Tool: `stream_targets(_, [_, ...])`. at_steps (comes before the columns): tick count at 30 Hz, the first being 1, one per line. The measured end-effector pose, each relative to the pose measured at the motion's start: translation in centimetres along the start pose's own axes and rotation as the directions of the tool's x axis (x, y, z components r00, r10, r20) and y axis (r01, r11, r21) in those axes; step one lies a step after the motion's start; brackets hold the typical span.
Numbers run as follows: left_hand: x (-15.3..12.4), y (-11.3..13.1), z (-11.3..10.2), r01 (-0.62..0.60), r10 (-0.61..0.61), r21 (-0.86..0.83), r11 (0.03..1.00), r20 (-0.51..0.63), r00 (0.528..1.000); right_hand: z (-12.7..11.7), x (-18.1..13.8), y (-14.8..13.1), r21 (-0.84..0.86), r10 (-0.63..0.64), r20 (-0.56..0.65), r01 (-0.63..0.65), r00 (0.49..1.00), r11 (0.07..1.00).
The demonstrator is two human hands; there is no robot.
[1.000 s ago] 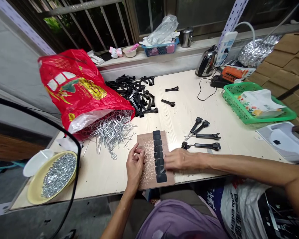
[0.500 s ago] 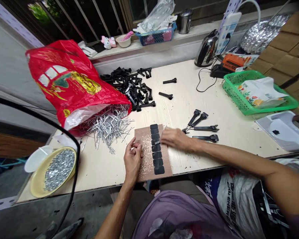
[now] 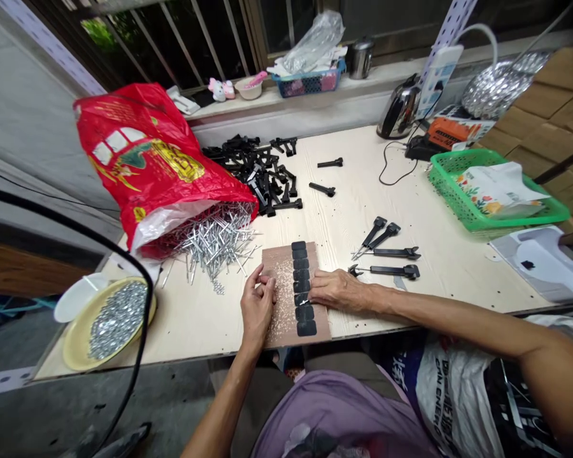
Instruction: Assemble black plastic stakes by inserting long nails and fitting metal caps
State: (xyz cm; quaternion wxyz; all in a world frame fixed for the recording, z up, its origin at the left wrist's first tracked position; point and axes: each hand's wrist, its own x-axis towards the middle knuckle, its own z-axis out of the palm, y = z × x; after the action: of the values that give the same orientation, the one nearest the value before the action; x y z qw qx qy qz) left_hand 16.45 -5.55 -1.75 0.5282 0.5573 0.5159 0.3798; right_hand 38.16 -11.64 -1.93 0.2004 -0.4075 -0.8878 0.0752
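On the table in front of me lies a brown board (image 3: pixel 281 254), sprinkled with pale crumbs. A row of black rounded pads (image 3: pixel 306 327) runs down it. My right hand (image 3: pixel 341 291) rests at the board's right side, its fingers pinched around a small shiny metal piece (image 3: pixel 304 302) over one of the lower pads. At the left edge of the board, my left hand (image 3: pixel 258 308) is closed, thumb against curled fingers; whatever may be between them is hidden. Several black-handled parts with thin metal shafts (image 3: pixel 394 253) lie beyond my right forearm.
A red bag (image 3: pixel 143 140) spills silver pins (image 3: pixel 219 238) at the left, beside a heap of black plastic parts (image 3: pixel 267 172). A yellow bowl (image 3: pixel 69 346) of small metal pieces stands front left. A green basket (image 3: pixel 472 219) and a kettle (image 3: pixel 398 111) are at the right.
My right hand has come down the row of pads towards me, and a shiny piece now shows at its fingertips. My left hand stays by the board. The view has shifted slightly.
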Motion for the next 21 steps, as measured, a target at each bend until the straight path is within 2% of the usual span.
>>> stream_targets(3, [-0.1, 0.1, -0.3, 0.008, -0.008, 0.028, 1.0, -0.003, 1.0, -2.3, -1.0, 1.7, 0.01, 0.131, 0.01, -0.131, 0.991, 0.991])
stream_targets(7, [0.2, -0.2, -0.4, -0.009, 0.008, 0.051, 0.999, 0.007, 1.0, -7.3, -2.8, 5.4, -0.076, 0.348, 0.013, -0.346, 0.938, 0.935])
stream_targets(9, [0.5, -0.5, -0.5, -0.013, 0.013, 0.058, 0.998, 0.003, 1.0, -9.1, -2.6, 7.7, -0.111, 0.415, -0.038, -0.417, 0.909, 0.902])
stream_targets(11, [0.6, -0.8, -0.5, -0.014, 0.014, 0.063, 0.998, -0.004, 1.0, -9.7, -1.0, 10.2, -0.124, 0.481, -0.153, -0.5, 0.863, 0.857])
stream_targets(13, [0.6, -1.2, -0.7, -0.018, 0.019, 0.073, 0.997, -0.014, 1.0, -8.9, 1.7, 12.7, -0.121, 0.529, -0.247, -0.567, 0.812, 0.815])
stream_targets(15, [0.5, -1.4, -0.7, -0.044, 0.047, 0.104, 0.994, -0.025, 0.999, -7.2, 4.9, 14.8, -0.111, 0.545, -0.268, -0.588, 0.794, 0.802])
stream_targets(19, [1.5, -0.7, -0.1, -0.192, 0.194, 0.253, 0.948, 0.019, 0.981, -3.2, 10.5, 16.9, -0.095, 0.511, -0.213, -0.538, 0.833, 0.837])
stream_targets(21, [3.1, 0.4, 0.7, -0.32, 0.326, 0.359, 0.877, 0.045, 0.944, -2.3, 11.9, 16.7, -0.086, 0.488, -0.168, -0.506, 0.856, 0.858])
